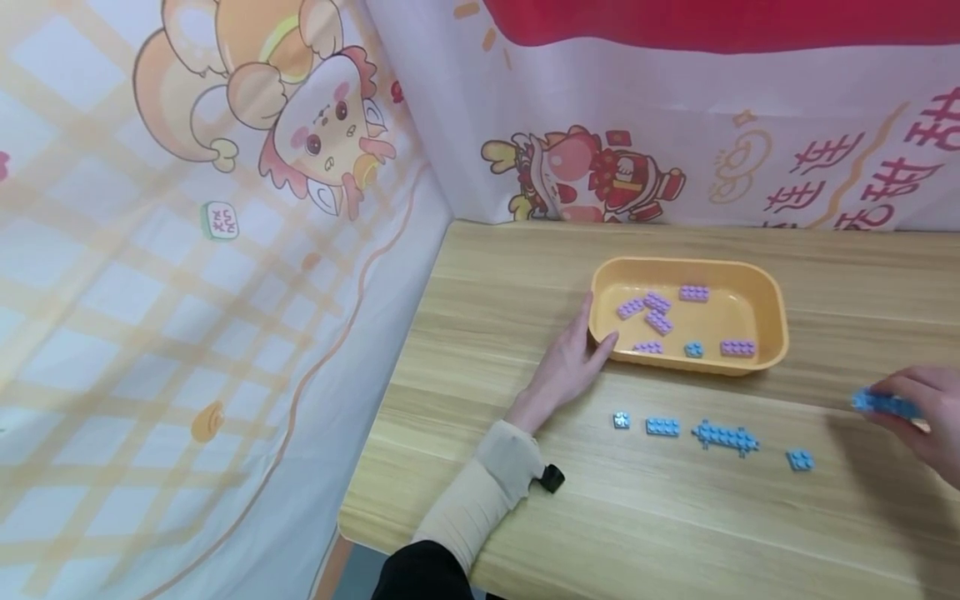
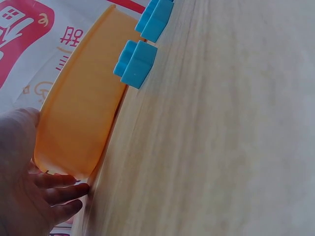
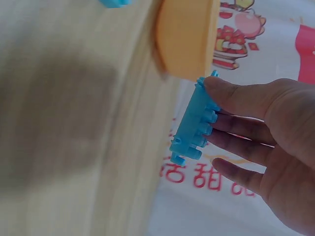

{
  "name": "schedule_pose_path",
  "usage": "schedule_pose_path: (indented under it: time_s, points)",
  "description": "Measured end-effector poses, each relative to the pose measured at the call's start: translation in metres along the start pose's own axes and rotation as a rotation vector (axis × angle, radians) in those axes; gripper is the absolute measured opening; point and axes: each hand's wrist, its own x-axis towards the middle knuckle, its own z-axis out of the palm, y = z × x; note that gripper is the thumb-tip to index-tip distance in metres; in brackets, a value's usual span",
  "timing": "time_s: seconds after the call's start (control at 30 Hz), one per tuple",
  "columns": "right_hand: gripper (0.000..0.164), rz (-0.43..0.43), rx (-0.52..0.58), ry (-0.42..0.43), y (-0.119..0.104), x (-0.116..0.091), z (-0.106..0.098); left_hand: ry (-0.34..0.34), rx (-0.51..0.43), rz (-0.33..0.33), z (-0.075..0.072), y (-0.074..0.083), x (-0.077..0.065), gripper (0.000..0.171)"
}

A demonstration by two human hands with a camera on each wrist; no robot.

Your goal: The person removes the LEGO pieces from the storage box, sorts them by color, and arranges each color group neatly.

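My left hand (image 1: 564, 367) holds the left front corner of an orange-yellow plastic tray (image 1: 782, 329), thumb at the rim and fingers along its end wall. Above the table at the right, my right hand (image 1: 930, 417) pinches a long blue building brick (image 3: 191, 122) with connector nubs on its sides and ends. A similar long blue brick (image 1: 726, 437) lies on the table in front of the tray. In line with it are a small blue brick (image 1: 621, 420), a blue rectangular brick (image 1: 663, 427) and another small blue brick (image 1: 800, 460).
Several purple bricks (image 1: 693, 293) and one small blue brick (image 1: 693, 350) lie inside the tray. The wooden table (image 1: 465, 333) meets a printed cloth (image 1: 712, 125) at the back and another cloth (image 1: 247, 333) along its left side.
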Motion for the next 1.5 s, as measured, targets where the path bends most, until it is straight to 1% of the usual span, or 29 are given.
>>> schedule_pose_path:
  time_s: [0.07,0.13,0.2,0.3,0.37,0.43,0.47,0.53,0.67,0.7,0.87,0.97,1.1,1.23,1.3,1.5]
  points:
    - [0.103,0.033,0.011,-0.014,0.004,-0.011,0.003,-0.001,-0.004,-0.003,0.000,0.000,0.000,0.085]
    - [0.105,0.068,-0.007,-0.062,0.007,-0.020,0.004,-0.001,-0.005,-0.009,0.000,0.000,0.000,0.085]
    - [0.105,0.063,-0.025,-0.076,0.010,-0.028,0.006,-0.001,-0.006,-0.015,0.001,0.000,0.000,0.085]
    - [0.104,0.041,-0.042,-0.073,0.013,-0.039,0.010,-0.002,-0.008,-0.017,0.001,-0.001,0.000,0.085]
    - [0.103,0.024,-0.020,-0.048,0.013,-0.045,0.014,-0.003,-0.010,-0.015,0.002,-0.001,0.000,0.085]
    - [0.101,0.029,-0.010,-0.044,0.012,-0.051,0.017,-0.005,-0.009,-0.013,0.002,-0.001,0.000,0.086]
    - [0.102,0.048,-0.006,-0.049,0.011,-0.054,0.019,-0.005,-0.007,-0.013,0.002,-0.001,0.000,0.086]
    - [0.103,0.089,-0.018,-0.099,0.008,-0.058,0.019,-0.006,-0.004,-0.012,0.002,-0.001,0.001,0.086]
    - [0.108,0.144,-0.064,-0.179,0.005,-0.063,0.019,-0.007,0.002,-0.013,0.002,-0.002,0.001,0.087]
    - [0.110,0.156,-0.079,-0.211,0.003,-0.063,0.018,-0.006,0.003,-0.012,0.002,-0.003,0.001,0.087]
    - [0.107,0.175,-0.105,-0.260,-0.001,-0.065,0.019,-0.004,0.009,-0.007,0.003,-0.003,0.001,0.086]
    - [0.111,0.159,-0.101,-0.224,-0.003,-0.067,0.021,-0.004,0.011,-0.006,0.003,-0.003,0.001,0.087]
    - [0.109,0.158,-0.084,-0.194,-0.007,-0.067,0.021,-0.005,0.006,-0.012,0.002,-0.002,0.001,0.086]
    - [0.108,0.176,-0.079,-0.199,-0.009,-0.068,0.020,-0.008,-0.002,-0.017,0.002,-0.002,0.001,0.086]
    - [0.110,0.180,-0.074,-0.192,-0.009,-0.069,0.020,-0.009,-0.005,-0.019,0.002,-0.001,0.001,0.086]
    - [0.107,0.170,-0.053,-0.187,-0.008,-0.071,0.019,-0.011,-0.001,-0.024,0.002,-0.001,0.000,0.087]
